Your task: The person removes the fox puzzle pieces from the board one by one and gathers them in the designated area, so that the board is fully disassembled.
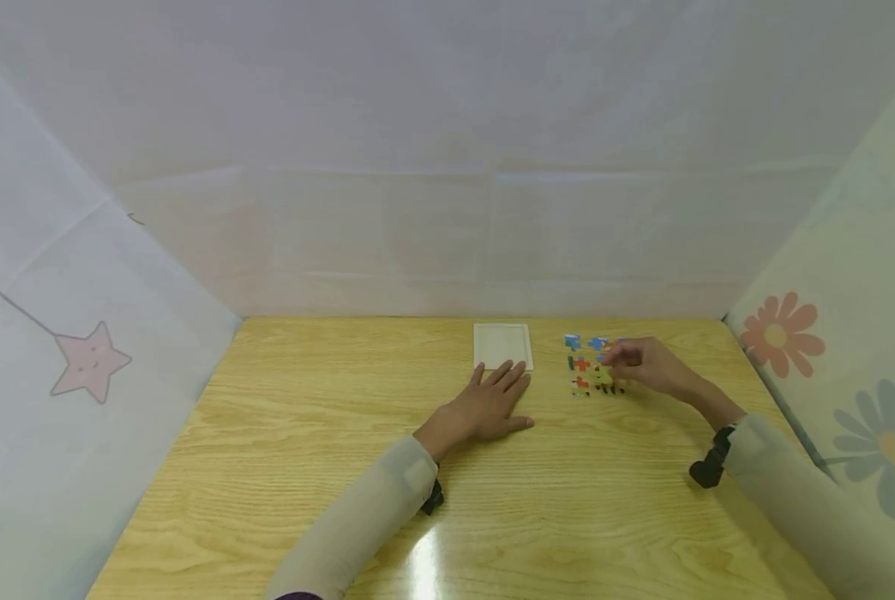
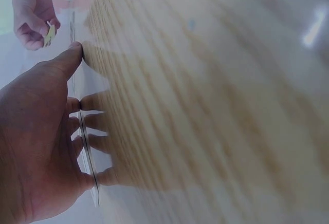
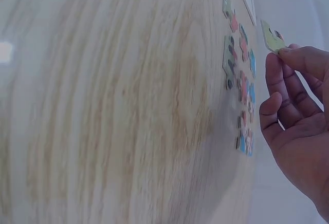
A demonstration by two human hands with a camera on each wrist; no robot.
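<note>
My right hand (image 1: 648, 365) pinches a yellow-green jigsaw puzzle piece (image 3: 271, 39) between thumb and fingertips, held up off the table. Below and around it, several coloured puzzle pieces (image 1: 581, 384) lie spread in loose rows; the hand hides some of them in the head view. To their left lies a square, pale wooden puzzle tray (image 1: 502, 345) with a raised rim. My left hand (image 1: 492, 407) rests with its fingers spread, fingertips at the tray's near edge and the thumb touching the tabletop.
The wood-grain table (image 1: 327, 417) meets a white cloth backdrop (image 1: 387, 242) just behind the tray. Printed cloth walls stand at both sides, with a pink star (image 1: 92, 362) on the left and flowers (image 1: 781, 335) on the right.
</note>
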